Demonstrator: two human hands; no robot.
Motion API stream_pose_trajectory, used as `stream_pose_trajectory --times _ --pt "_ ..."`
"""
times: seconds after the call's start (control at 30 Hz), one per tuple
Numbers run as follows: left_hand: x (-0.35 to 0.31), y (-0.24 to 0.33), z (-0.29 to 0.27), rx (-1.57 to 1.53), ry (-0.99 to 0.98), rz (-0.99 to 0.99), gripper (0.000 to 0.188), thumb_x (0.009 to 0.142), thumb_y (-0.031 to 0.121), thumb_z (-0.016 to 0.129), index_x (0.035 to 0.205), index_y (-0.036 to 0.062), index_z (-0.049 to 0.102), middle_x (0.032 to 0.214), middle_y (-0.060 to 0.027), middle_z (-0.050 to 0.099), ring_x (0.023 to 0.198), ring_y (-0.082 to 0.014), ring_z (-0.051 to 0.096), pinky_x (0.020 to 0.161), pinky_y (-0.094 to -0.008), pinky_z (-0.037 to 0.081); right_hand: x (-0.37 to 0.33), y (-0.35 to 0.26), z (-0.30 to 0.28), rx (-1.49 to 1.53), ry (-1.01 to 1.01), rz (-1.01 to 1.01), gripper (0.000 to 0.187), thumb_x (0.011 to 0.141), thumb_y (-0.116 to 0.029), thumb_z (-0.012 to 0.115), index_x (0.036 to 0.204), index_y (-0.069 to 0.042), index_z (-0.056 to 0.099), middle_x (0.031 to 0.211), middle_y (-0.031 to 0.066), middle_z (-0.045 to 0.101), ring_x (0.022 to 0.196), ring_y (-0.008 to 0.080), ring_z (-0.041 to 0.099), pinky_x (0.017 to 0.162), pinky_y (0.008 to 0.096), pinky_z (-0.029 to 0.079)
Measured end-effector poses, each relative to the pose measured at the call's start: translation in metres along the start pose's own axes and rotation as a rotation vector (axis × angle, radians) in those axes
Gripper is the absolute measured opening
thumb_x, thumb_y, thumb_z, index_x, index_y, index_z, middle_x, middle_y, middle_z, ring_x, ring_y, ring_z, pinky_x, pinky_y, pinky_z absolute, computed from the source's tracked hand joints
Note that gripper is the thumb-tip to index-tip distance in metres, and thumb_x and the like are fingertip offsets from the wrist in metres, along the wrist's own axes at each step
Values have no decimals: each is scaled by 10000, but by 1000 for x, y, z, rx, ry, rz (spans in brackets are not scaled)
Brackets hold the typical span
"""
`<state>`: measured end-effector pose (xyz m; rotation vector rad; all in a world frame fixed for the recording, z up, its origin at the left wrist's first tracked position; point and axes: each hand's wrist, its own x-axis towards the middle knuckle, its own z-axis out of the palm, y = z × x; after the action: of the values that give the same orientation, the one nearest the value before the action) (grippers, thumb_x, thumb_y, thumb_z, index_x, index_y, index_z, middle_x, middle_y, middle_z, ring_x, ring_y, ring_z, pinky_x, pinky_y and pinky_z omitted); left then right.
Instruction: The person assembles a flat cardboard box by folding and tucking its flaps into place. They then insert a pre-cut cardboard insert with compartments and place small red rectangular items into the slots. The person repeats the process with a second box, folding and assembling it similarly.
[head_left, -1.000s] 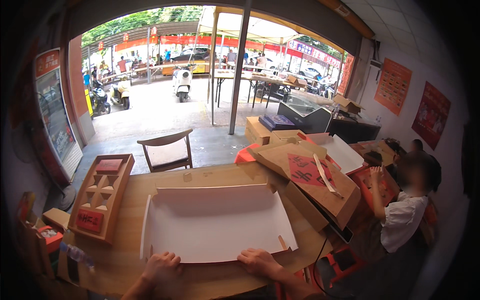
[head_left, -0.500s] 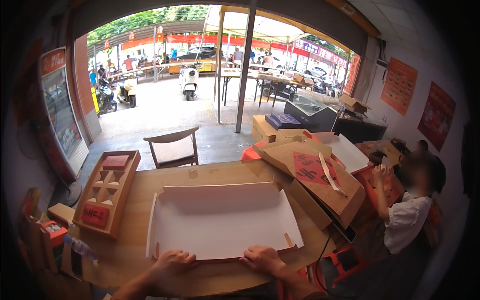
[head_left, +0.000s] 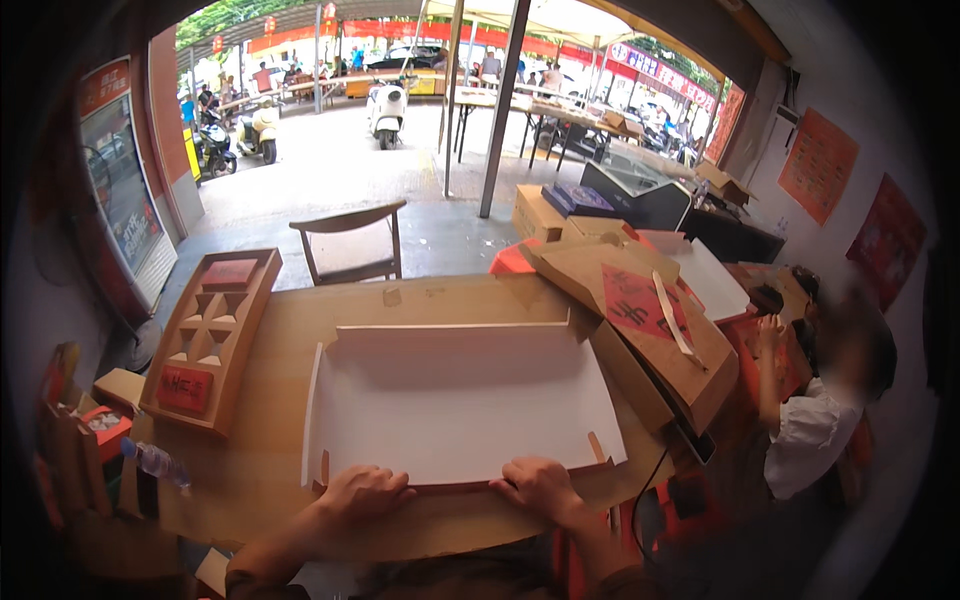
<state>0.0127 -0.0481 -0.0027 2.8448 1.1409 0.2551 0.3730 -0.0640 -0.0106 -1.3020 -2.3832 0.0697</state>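
A large shallow cardboard box, white inside with low folded walls, lies on the wooden table in front of me. My left hand grips its near wall left of the middle, fingers curled over the edge. Further right along that same wall, my right hand is closed on it too. Small brown tabs show at the box's two near corners. The fingertips of both hands are partly hidden.
On the left are a brown partitioned box with red packets and a plastic bottle. Folded cardboard with a red label is piled at right. A person sits beyond it. A chair stands across the table.
The whole view has shifted, so the far scene sits higher in the picture. Both hands keep hold of the box's near wall, which has risen slightly in view with the hands.
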Motion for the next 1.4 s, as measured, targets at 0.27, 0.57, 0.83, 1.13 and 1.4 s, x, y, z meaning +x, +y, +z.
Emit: stream_pose_trajectory --times 0.27,0.57,0.83,1.13,1.4 --pt "-5 -2 15 28 115 -85 356 996 407 719 817 112 634 717 -71 710 668 -290 725 587 -442 565 2 5 10 20 -47 69 463 1022 -506 667 759 -126 643 758 75 659 741 312 683 626 452 536" --pt "1 -2 10 18 105 -74 415 1015 444 693 764 115 659 677 -78 701 643 -282 721 578 -428 573 3 7 9 49 -14 66 452 1000 -492 707 748 -124 628 737 60 642 724 294 671 618 434 526" --pt "1 0 8 -2 92 -78 419 1015 434 690 739 119 675 690 -79 712 651 -293 724 577 -440 571 9 -3 -5 63 -111 93 504 1023 -543 644 810 -86 646 816 101 681 811 331 696 692 462 551" --pt "1 -1 10 6 99 -56 408 995 414 710 730 106 669 687 -92 710 636 -311 716 579 -460 565 75 -46 37 218 -146 -281 363 1014 -413 687 869 -81 656 798 109 684 791 345 724 688 475 576" --pt "-3 4 -2 -116 100 -105 302 900 401 738 859 102 726 720 -116 735 641 -347 721 600 -496 575 114 -69 51 469 -246 -391 238 992 -284 647 890 -70 662 779 173 701 751 419 703 658 521 556"
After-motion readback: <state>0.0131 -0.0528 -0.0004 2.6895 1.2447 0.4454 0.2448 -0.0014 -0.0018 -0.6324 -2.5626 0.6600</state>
